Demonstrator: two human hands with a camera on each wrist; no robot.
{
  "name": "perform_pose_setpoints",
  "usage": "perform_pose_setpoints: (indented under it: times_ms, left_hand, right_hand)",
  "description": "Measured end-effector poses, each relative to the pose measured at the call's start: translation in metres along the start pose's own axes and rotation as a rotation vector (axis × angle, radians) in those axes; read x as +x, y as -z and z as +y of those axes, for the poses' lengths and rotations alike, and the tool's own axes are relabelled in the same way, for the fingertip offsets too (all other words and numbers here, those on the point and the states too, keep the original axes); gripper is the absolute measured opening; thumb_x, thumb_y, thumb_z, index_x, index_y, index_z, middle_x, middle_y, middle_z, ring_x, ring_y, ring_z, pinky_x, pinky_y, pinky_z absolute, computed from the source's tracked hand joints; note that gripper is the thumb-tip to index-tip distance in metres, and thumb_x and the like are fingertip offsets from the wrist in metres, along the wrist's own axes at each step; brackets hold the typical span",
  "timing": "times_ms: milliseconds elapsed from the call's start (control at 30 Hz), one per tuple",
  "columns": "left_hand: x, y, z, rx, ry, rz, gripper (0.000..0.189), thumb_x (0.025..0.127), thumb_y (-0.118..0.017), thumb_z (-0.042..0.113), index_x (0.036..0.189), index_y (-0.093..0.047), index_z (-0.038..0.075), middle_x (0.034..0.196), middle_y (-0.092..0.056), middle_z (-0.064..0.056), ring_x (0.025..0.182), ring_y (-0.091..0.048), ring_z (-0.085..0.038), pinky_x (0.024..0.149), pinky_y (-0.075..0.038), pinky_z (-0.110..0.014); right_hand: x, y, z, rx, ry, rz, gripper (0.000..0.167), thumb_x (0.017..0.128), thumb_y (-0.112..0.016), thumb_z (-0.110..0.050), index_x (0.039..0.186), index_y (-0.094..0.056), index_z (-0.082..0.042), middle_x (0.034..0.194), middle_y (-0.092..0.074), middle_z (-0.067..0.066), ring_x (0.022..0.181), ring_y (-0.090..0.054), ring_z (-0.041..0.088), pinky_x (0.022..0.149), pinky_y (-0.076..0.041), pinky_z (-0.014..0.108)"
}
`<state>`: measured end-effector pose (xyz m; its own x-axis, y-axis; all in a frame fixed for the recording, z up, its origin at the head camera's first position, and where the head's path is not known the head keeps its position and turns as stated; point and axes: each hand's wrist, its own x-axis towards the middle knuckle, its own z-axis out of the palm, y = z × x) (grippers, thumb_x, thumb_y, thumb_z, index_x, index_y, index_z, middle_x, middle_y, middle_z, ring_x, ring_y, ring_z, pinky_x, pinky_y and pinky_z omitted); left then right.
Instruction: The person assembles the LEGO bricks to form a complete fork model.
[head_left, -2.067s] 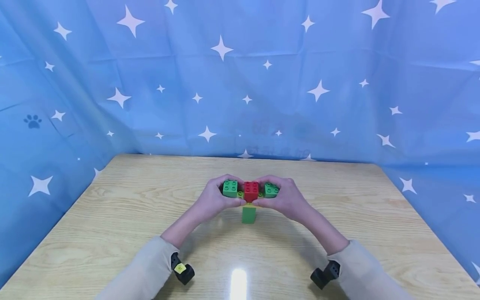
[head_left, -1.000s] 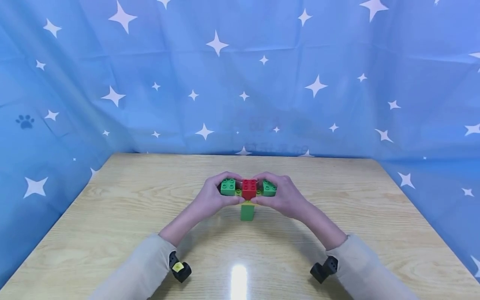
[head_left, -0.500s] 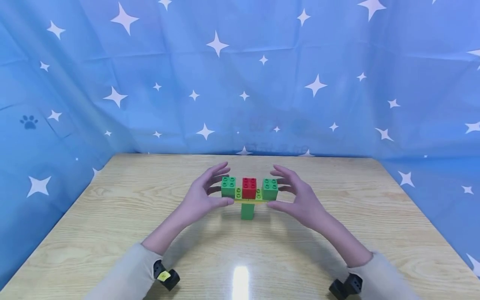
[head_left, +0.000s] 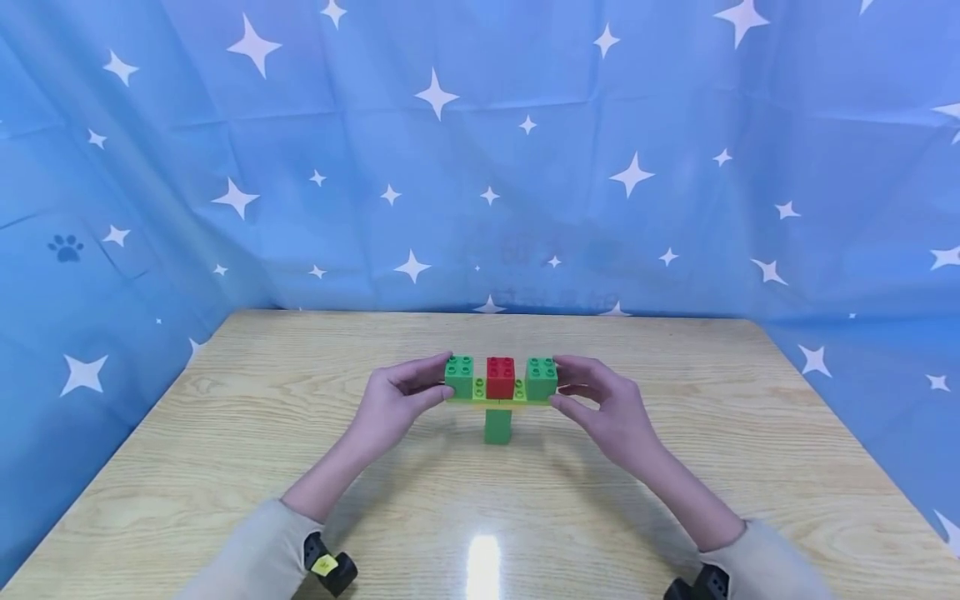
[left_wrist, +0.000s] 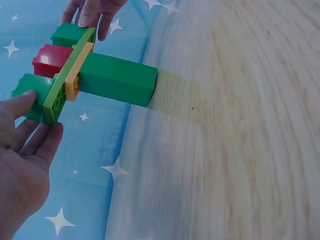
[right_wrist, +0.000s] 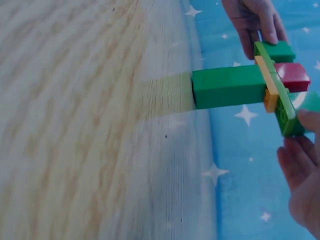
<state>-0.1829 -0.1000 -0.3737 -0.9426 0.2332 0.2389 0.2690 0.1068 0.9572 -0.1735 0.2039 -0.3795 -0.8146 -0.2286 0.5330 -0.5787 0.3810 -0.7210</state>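
A toy building-brick structure stands upright mid-table. Its stem is stacked green bricks (left_wrist: 117,77), topped by a narrow orange plate (left_wrist: 76,75) and a long lime plate (left_wrist: 68,75). On the lime plate sit a left green brick (head_left: 459,379), a red brick (head_left: 500,379) in the middle and a right green brick (head_left: 541,380). My left hand (head_left: 393,402) pinches the left green brick, thumb on its near side and fingers behind and under the plate end. My right hand (head_left: 617,410) pinches the right green brick the same way at the opposite end.
The wooden table (head_left: 225,442) spreads around the structure, with a bright light reflection near its front. A blue star-patterned curtain (head_left: 337,167) hangs behind and at the sides. Wrist cameras (head_left: 330,565) sit at both cuffs.
Both hands, earlier close in beside the red brick, have parted outward, opened, then closed on the outer green bricks. The structure has stayed in place.
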Motion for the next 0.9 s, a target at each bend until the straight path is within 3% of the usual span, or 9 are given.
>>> perform_pose_setpoints:
  times_ms: [200, 433, 700, 900]
  left_hand:
    - [0.012, -0.005, -0.003, -0.001, 0.034, 0.110, 0.042, 0.092, -0.076, 0.003, 0.134, -0.069, 0.008, 0.124, -0.072, -0.012, 0.112, -0.070, -0.024, 0.089, -0.057, -0.029]
    - [0.031, -0.014, -0.009, 0.013, 0.023, 0.215, 0.035, 0.095, -0.072, 0.004, 0.130, -0.069, 0.002, 0.124, -0.071, -0.015, 0.110, -0.071, -0.026, 0.087, -0.057, -0.028]
    - [0.044, -0.018, -0.020, 0.043, 0.070, 0.167, 0.036, 0.101, -0.062, 0.001, 0.137, -0.061, -0.004, 0.133, -0.065, -0.020, 0.110, -0.070, -0.032, 0.086, -0.059, -0.030]
    - [0.044, -0.017, -0.028, 0.139, 0.111, 0.135, 0.036, 0.100, -0.065, 0.004, 0.135, -0.063, -0.003, 0.130, -0.067, -0.020, 0.113, -0.069, -0.029, 0.088, -0.058, -0.032]
  right_hand:
    - [0.010, -0.007, 0.003, 0.085, -0.123, 0.030, 0.049, 0.091, -0.074, 0.005, 0.138, -0.061, 0.001, 0.116, -0.072, 0.018, 0.105, -0.069, 0.031, 0.087, -0.057, 0.025]
    - [0.024, -0.016, 0.007, 0.097, -0.276, 0.073, 0.038, 0.096, -0.070, -0.002, 0.133, -0.065, 0.003, 0.121, -0.071, 0.019, 0.111, -0.067, 0.031, 0.091, -0.056, 0.028]
    - [0.035, -0.022, 0.018, -0.003, -0.390, 0.053, 0.034, 0.101, -0.066, -0.013, 0.130, -0.067, 0.005, 0.121, -0.071, 0.020, 0.111, -0.066, 0.031, 0.092, -0.057, 0.037]
    - [0.036, -0.025, 0.026, -0.044, -0.471, 0.022, 0.034, 0.101, -0.065, -0.017, 0.128, -0.069, 0.004, 0.109, -0.074, 0.017, 0.101, -0.069, 0.029, 0.080, -0.056, 0.033]
